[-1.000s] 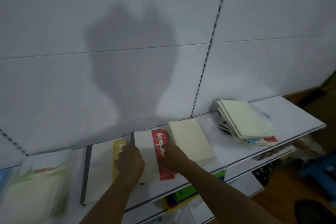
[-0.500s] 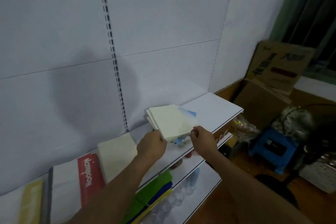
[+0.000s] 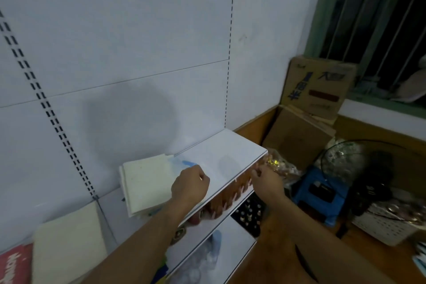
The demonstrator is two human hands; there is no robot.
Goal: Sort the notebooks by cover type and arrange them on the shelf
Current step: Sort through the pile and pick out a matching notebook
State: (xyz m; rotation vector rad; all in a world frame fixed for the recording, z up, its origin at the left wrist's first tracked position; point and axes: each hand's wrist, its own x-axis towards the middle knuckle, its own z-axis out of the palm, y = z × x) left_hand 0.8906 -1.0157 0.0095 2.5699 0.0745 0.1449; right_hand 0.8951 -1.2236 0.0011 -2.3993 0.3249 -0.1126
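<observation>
Shelf (image 3: 230, 154): one unsorted pile (image 3: 145, 182) of cream and blue-edged notebooks at mid-shelf, one cream notebook (image 3: 66, 251) and one red (image 3: 13, 265) further left. Left hand (image 3: 190, 185) curled at the pile's right edge; grip unclear. Right hand (image 3: 267, 178) off the shelf front, holding nothing. Likely next: lift the top notebook, match its cover.

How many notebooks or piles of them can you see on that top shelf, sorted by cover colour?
Cream-covered: 2, the stack under the left hand and another notebook further left.
Red-covered: 1, the red notebook at the frame's left edge.
Total: 3 in view; how many lie in the stack cannot be told.
</observation>
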